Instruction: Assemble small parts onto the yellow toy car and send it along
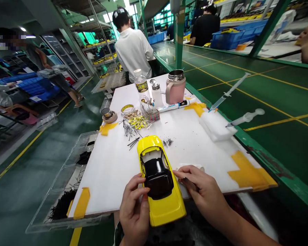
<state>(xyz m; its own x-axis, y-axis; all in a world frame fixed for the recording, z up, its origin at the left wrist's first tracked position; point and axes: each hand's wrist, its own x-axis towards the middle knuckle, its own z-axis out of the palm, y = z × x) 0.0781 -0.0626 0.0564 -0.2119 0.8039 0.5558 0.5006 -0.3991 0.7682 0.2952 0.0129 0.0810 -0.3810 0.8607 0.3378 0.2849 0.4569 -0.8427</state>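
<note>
A yellow model car body with a black roof lies lengthwise on the near edge of the white board. My left hand grips the car's left side, thumb and fingers curled against the black roof. My right hand touches the car's right side with its fingertips, and a thin dark tool lies pinched under its fingers. A small white piece lies just behind the right hand.
Thin black pins, yellow small parts, tape rolls, a bottle, a pink mug, a marker, a foam block with two syringes. A clear tray at left holds black parts. People work behind.
</note>
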